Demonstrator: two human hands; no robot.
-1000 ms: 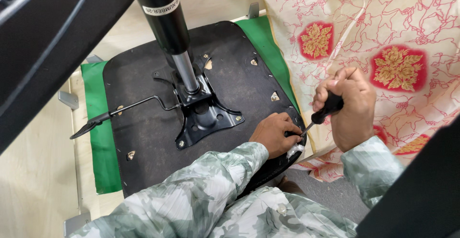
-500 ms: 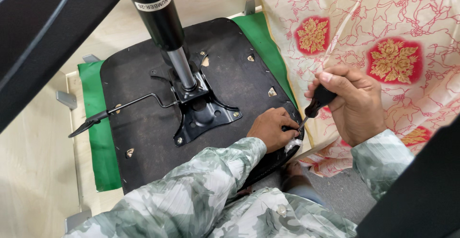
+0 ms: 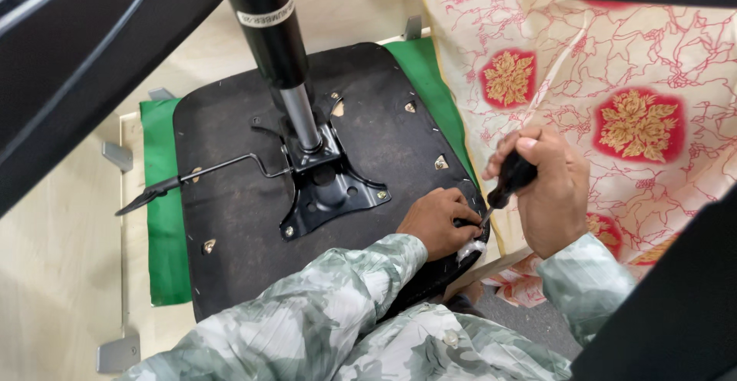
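Seat: the upturned black fabric-covered chair seat (image 3: 238,220) lies underside up on a green cloth (image 3: 157,220), its near right edge at about five o'clock from the centre plate.
Left hand: my left hand (image 3: 436,222) rests on that edge, fingers curled together and pressing down just beside a tuft of white stuffing (image 3: 470,249).
Right hand: my right hand (image 3: 549,193) is wrapped in a fist round the black-handled screwdriver (image 3: 508,181), its thin metal tip slanting down toward seven o'clock into the seat's rim by my left fingers.
Centre: the black metal mounting plate (image 3: 326,189) with its gas cylinder (image 3: 280,51) and lever (image 3: 192,178) sits bolted on.
Progress: I judge the edge work at this corner is under way, not finished; stuffing shows loose, and I cannot tell how much of the rim is left.
Beyond: a cream cloth with red and gold flowers (image 3: 614,89) lies at two o'clock.
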